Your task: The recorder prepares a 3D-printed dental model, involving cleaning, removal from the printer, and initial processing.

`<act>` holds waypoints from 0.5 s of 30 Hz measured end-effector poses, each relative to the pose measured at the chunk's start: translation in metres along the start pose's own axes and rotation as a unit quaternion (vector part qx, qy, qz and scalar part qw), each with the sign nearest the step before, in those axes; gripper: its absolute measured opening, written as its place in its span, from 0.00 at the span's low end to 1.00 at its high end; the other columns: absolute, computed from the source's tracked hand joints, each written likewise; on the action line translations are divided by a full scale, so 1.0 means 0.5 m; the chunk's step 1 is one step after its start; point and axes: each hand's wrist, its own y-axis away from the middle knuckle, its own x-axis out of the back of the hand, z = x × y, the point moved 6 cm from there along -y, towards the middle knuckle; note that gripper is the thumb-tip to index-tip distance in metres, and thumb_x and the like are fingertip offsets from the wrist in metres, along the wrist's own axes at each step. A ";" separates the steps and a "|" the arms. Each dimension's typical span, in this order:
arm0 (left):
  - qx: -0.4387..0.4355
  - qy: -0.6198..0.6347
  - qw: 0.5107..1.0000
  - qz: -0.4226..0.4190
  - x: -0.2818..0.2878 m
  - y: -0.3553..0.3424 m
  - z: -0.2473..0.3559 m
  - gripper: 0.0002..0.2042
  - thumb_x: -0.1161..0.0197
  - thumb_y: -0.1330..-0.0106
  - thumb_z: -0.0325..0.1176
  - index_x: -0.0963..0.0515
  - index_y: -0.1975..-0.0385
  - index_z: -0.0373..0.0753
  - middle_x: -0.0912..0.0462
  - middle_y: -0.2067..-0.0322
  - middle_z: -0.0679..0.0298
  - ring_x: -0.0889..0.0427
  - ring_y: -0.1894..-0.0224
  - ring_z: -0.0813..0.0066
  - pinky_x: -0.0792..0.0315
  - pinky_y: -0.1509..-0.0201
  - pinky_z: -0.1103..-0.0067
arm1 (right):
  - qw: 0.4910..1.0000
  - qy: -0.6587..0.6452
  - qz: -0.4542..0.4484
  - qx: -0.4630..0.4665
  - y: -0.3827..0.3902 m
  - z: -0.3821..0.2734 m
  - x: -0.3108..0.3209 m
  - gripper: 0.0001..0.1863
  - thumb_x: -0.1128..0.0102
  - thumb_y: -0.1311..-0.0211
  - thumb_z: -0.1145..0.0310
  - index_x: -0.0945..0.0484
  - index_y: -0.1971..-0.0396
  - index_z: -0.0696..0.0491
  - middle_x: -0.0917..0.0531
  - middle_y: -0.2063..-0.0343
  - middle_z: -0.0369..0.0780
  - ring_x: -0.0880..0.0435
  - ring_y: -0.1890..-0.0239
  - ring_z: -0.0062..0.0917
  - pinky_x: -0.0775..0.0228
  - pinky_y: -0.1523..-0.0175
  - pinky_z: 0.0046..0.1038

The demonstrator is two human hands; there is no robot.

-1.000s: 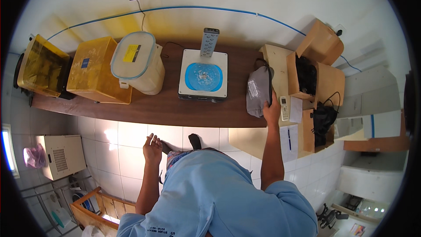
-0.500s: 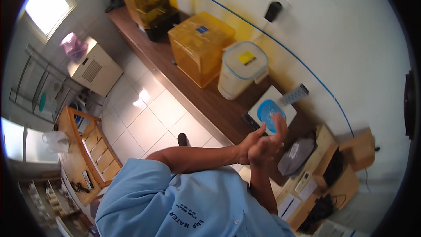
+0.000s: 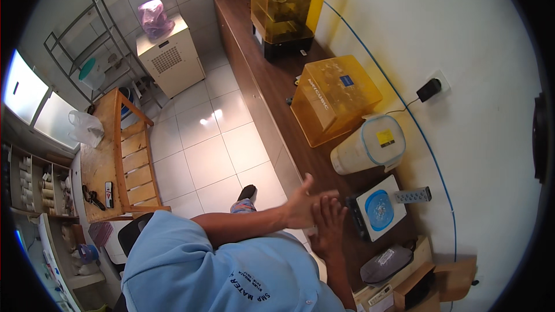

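Note:
My left hand [image 3: 301,204] and my right hand [image 3: 328,222] touch each other just in front of the brown counter's edge. The left thumb stands up, its fingers stretched out to the right. Across those fingers lie the fingers of my right hand, straight and slightly apart. I see nothing held in either hand. Nearest to them on the counter is a white, flat square device [image 3: 359,205] with a dark side, carrying a round blue dish [image 3: 379,210] with whitish specks. A pale power strip [image 3: 413,195] lies against its far right side.
Along the counter [image 3: 272,89] stand a lidded cream container [image 3: 361,145], an amber see-through box [image 3: 329,101] and an amber-hooded machine [image 3: 287,6]. A grey pouch [image 3: 386,264] and an open cardboard box [image 3: 430,280] are at the lower right. A wooden table [image 3: 110,156] stands left.
My view has turned, so the counter and its things appear lower and farther right. My hands have moved away from in front of the blue dish, and the right fingers now lie over the left.

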 end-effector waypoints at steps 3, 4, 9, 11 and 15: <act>-0.235 -0.060 0.958 -0.152 -0.110 0.185 0.173 0.48 0.71 0.31 0.79 0.48 0.19 0.49 0.49 0.20 0.53 0.49 0.19 0.51 0.57 0.16 0.52 | 0.977 -0.117 -0.128 0.122 0.004 -0.011 0.061 0.49 0.77 0.26 0.27 0.40 0.22 0.50 0.38 0.24 0.50 0.44 0.20 0.46 0.61 0.20 0.57; -0.303 -0.069 0.935 -0.172 -0.141 0.241 0.233 0.48 0.71 0.31 0.78 0.50 0.19 0.50 0.51 0.20 0.52 0.50 0.19 0.51 0.58 0.15 0.51 | 0.964 -0.227 -0.132 0.036 -0.023 -0.012 0.053 0.50 0.79 0.26 0.26 0.41 0.22 0.52 0.39 0.23 0.51 0.49 0.18 0.46 0.68 0.19 0.57; -0.397 -0.064 0.888 -0.225 -0.141 0.377 0.406 0.45 0.75 0.28 0.75 0.55 0.18 0.52 0.57 0.19 0.52 0.56 0.17 0.52 0.60 0.14 0.52 | 0.931 -0.315 -0.161 0.092 -0.161 -0.207 -0.016 0.48 0.75 0.24 0.30 0.40 0.23 0.57 0.35 0.25 0.53 0.43 0.21 0.49 0.54 0.20 0.47; -0.400 -0.046 0.887 -0.226 -0.141 0.404 0.449 0.44 0.75 0.27 0.74 0.55 0.18 0.51 0.57 0.19 0.51 0.57 0.17 0.52 0.58 0.14 0.53 | 0.920 -0.340 -0.164 0.108 -0.204 -0.298 -0.047 0.47 0.73 0.22 0.32 0.39 0.24 0.58 0.34 0.26 0.54 0.40 0.22 0.50 0.49 0.22 0.45; -0.401 -0.032 0.885 -0.235 -0.128 0.473 0.524 0.44 0.72 0.26 0.73 0.52 0.19 0.48 0.56 0.19 0.49 0.55 0.18 0.51 0.56 0.14 0.56 | 0.900 -0.384 -0.165 0.124 -0.266 -0.489 -0.084 0.45 0.70 0.21 0.34 0.38 0.25 0.60 0.32 0.28 0.56 0.36 0.24 0.51 0.41 0.24 0.42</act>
